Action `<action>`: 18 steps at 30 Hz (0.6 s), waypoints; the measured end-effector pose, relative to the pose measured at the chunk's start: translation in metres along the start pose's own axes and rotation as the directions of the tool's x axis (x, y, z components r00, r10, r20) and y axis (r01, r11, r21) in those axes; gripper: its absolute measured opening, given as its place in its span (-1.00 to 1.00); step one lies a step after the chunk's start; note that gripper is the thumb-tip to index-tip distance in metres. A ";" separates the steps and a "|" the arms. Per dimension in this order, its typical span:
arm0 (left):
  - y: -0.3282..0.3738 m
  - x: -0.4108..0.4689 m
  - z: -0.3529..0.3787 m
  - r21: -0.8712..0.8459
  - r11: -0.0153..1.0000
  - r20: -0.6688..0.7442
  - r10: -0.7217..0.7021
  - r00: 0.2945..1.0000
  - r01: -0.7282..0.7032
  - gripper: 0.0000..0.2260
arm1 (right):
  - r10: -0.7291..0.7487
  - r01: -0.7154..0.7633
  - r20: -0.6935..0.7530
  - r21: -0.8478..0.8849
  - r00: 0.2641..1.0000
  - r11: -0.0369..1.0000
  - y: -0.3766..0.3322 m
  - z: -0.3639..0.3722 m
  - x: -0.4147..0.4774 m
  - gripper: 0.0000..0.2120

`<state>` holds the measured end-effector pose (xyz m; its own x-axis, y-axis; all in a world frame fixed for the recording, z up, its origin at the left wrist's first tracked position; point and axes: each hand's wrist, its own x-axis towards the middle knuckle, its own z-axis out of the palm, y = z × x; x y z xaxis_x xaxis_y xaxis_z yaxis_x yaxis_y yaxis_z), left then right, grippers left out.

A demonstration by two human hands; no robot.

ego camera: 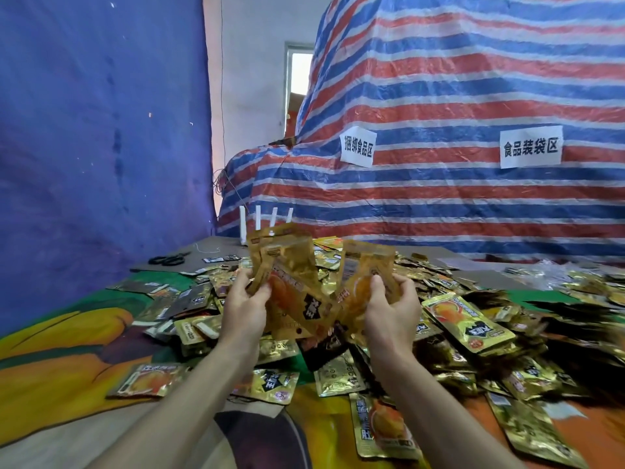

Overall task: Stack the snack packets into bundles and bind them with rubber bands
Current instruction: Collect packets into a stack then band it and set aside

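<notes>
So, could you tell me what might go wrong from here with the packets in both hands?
The fanned packets in the left hand sit unevenly, so one could slip into the loose pile below. The right hand grips the second handful low down; its tops may splay when merged. Both hands are full, so binding probably needs one freed.

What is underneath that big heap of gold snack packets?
A colourful printed cloth in orange and green shows around the heap, with brown board at the far edge. What lies directly beneath the packets is covered, so I cannot tell.
</notes>
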<state>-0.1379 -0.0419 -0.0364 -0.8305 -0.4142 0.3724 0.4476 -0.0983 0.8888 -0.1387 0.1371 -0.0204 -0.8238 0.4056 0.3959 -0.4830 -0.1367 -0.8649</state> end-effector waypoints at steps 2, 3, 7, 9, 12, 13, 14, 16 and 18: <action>-0.002 -0.001 0.000 0.067 0.998 0.053 -0.005 0.999 0.001 -0.76 | -0.032 0.032 0.013 -0.010 0.999 0.999 0.001 0.000 -0.001 -0.91; -0.002 -0.002 0.000 0.097 0.995 0.058 -0.013 0.998 0.007 -0.75 | -0.054 0.054 0.019 -0.020 0.998 0.998 0.001 0.001 -0.002 -0.91; -0.004 -0.001 0.002 0.189 0.982 0.031 0.016 0.999 -0.022 -0.82 | -0.097 0.098 0.029 -0.028 0.995 0.995 0.000 0.004 -0.005 -0.93; -0.004 -0.001 0.001 0.191 0.981 0.018 0.038 0.999 -0.041 -0.85 | -0.130 0.131 0.022 -0.027 0.991 0.991 0.001 0.004 -0.007 -0.92; 0.000 -0.001 0.001 0.139 0.990 0.006 0.040 0.999 -0.041 -0.87 | -0.154 0.155 0.034 -0.022 0.987 0.988 0.003 0.004 -0.007 -0.91; 0.001 -0.002 0.001 0.131 0.990 0.012 0.045 0.999 -0.047 -0.87 | -0.151 0.152 0.043 -0.015 0.988 0.988 0.005 0.004 -0.007 -0.92; 0.002 -0.003 0.001 0.126 0.991 0.020 0.053 0.998 -0.056 -0.87 | -0.146 0.146 0.055 -0.009 0.988 0.989 0.006 0.004 -0.007 -0.93; 0.005 -0.007 0.003 0.122 0.990 0.032 0.066 0.997 -0.069 -0.87 | -0.118 0.117 0.091 0.012 0.989 0.993 0.008 0.007 -0.010 -0.94; 0.005 -0.011 0.006 0.126 0.989 0.050 0.074 0.996 -0.080 -0.89 | -0.076 0.073 0.122 0.032 0.990 0.997 0.012 0.011 -0.014 -0.94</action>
<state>-0.1282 -0.0327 -0.0341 -0.8108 -0.3746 0.4498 0.4670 0.0494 0.8829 -0.1358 0.1201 -0.0333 -0.8146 0.3019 0.4952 -0.5510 -0.1361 -0.8234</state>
